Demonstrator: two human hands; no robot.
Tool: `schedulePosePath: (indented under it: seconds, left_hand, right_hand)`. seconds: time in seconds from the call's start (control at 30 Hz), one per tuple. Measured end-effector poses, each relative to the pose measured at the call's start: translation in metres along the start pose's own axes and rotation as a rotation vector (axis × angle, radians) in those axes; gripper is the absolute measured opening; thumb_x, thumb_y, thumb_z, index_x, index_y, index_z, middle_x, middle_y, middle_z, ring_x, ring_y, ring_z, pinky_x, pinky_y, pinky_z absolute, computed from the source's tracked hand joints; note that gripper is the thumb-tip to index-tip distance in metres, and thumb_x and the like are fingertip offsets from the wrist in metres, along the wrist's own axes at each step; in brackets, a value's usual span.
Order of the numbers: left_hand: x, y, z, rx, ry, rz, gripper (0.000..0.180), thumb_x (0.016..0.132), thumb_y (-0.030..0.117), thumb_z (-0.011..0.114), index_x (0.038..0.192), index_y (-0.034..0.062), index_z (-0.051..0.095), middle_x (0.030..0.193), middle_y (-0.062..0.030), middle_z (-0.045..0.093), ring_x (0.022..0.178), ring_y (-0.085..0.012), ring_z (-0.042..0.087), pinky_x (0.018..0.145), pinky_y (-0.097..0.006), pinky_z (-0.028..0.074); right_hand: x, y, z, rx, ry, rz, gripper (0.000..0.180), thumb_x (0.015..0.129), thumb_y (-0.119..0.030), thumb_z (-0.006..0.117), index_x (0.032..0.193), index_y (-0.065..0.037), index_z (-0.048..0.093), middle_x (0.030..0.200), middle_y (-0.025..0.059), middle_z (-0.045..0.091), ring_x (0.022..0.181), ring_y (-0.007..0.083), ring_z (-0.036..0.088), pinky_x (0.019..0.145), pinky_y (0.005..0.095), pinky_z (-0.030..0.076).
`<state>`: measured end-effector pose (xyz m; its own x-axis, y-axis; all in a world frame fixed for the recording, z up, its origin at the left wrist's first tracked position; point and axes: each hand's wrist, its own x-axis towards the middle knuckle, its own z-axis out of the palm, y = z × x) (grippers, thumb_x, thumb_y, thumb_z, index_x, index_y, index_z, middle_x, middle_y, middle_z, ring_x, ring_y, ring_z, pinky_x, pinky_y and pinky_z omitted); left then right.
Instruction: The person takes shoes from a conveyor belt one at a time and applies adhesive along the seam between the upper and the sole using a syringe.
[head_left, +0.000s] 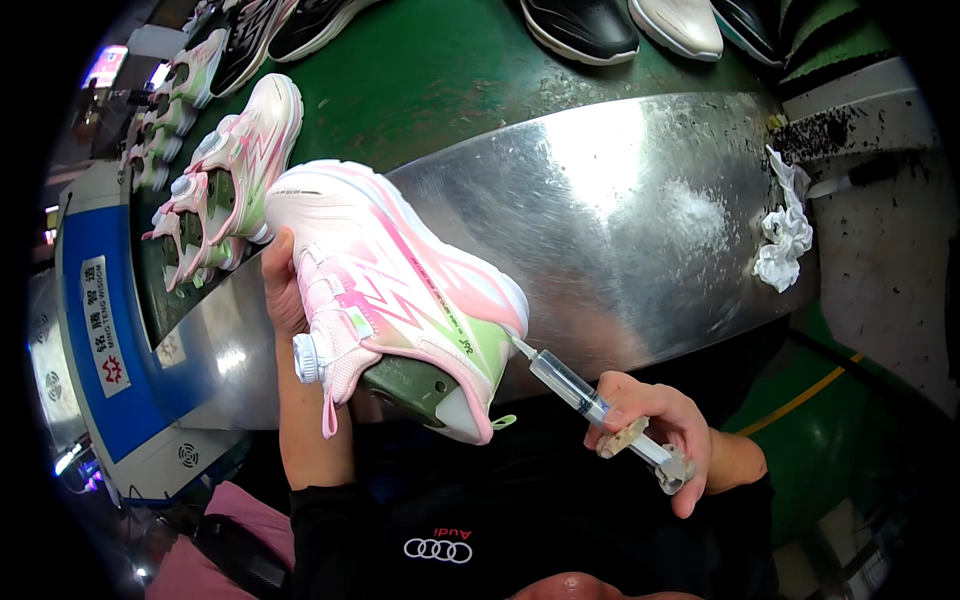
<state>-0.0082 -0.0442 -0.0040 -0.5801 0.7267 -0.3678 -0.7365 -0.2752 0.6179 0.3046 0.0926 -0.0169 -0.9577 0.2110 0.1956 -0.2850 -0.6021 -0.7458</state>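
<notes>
A white, pink and pale green sneaker (400,280) is held up on its side by my left hand (284,285), whose fingers are mostly hidden behind the toe and upper. A white dial (309,357) sticks out from its tongue, and a dark green insert (408,388) fills the collar. My right hand (660,425) is closed round a clear syringe (572,388), with a thumb and fingers about its flange and plunger. The syringe's pale tip touches, or nearly touches, the seam between the heel and the white sole.
Similar pink-and-green sneakers (245,150) stand at the left. Black shoes (580,28) and a white shoe (680,25) line the far edge of the green surface. A shiny metal plate (640,220) lies ahead, with crumpled white tissue (785,240) at its right end. A blue-and-white machine panel (105,330) is at the left.
</notes>
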Motion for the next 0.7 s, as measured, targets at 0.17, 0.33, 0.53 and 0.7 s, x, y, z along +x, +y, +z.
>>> schedulePosePath:
  seconds: [0.17, 0.33, 0.53, 0.7]
  left_hand:
    - [-0.024, 0.026, -0.033, 0.176, 0.052, -0.088, 0.062, 0.085, 0.039, 0.059, 0.132, 0.0036, 0.04, 0.125, -0.0175, 0.053, 0.113, -0.031, 0.055, 0.097, -0.048, 0.044]
    - [-0.058, 0.041, -0.061, 0.56, 0.159, 0.043, 0.057, 0.086, 0.031, 0.056, 0.127, -0.0059, 0.04, 0.117, -0.0227, 0.056, 0.104, -0.033, 0.06, 0.09, -0.045, 0.05]
    - [-0.087, 0.034, -0.061, 0.754, 0.17, 0.15, 0.037, 0.089, 0.016, 0.054, 0.12, -0.0029, 0.046, 0.112, -0.0194, 0.059, 0.1, -0.0274, 0.062, 0.086, -0.038, 0.052]
    - [-0.123, 0.033, -0.074, 0.678, 0.199, 0.074, 0.029, 0.091, 0.016, 0.051, 0.115, -0.0003, 0.049, 0.114, -0.0166, 0.058, 0.102, -0.0254, 0.06, 0.086, -0.037, 0.052]
  right_hand:
    - [0.003, 0.005, 0.003, 0.094, 0.062, 0.016, 0.091, 0.061, -0.05, 0.083, 0.126, 0.003, 0.047, 0.104, 0.0108, 0.058, 0.087, 0.0136, 0.046, 0.072, 0.0249, 0.035]
    - [0.01, 0.01, -0.006, -0.067, -0.025, 0.01, 0.088, 0.061, -0.046, 0.084, 0.126, -0.001, 0.048, 0.102, 0.0036, 0.056, 0.08, 0.0108, 0.043, 0.066, 0.0229, 0.035]
    - [0.018, 0.019, -0.002, -0.137, -0.007, 0.026, 0.082, 0.061, -0.04, 0.084, 0.125, -0.003, 0.049, 0.109, 0.0056, 0.057, 0.083, 0.0129, 0.045, 0.069, 0.0248, 0.038]
    - [0.023, 0.014, 0.005, -0.207, -0.012, 0.026, 0.079, 0.061, -0.033, 0.084, 0.125, -0.002, 0.049, 0.111, 0.0067, 0.058, 0.088, 0.0174, 0.048, 0.075, 0.0283, 0.041]
